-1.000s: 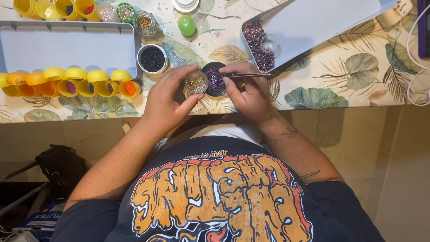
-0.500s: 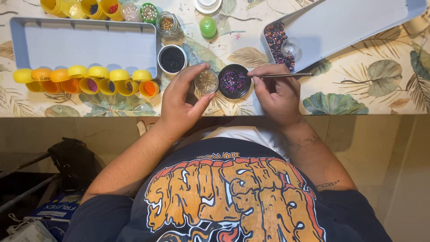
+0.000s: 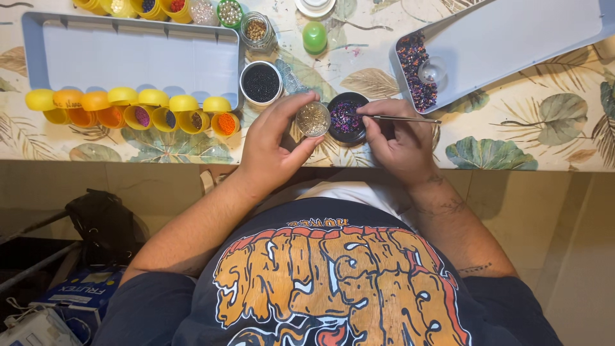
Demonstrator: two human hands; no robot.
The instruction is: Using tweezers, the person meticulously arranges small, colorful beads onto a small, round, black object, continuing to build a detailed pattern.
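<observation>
along the front edge of the leaf-patterned tabletop (image 3: 512, 138): row of open yellow plastic cups (image 3: 138, 110), then left hand (image 3: 272, 150) pinching a small clear jar of pale beads (image 3: 312, 119), tilted for access; just beside, black round dish of purple beads (image 3: 346, 116); right hand (image 3: 400, 142) gripping a thin metal needle (image 3: 403, 118), tip over that dish.

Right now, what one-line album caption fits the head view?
Left hand holds a small clear bead jar; right hand dips a thin metal needle into a dark round bowl of purple beads.
</observation>
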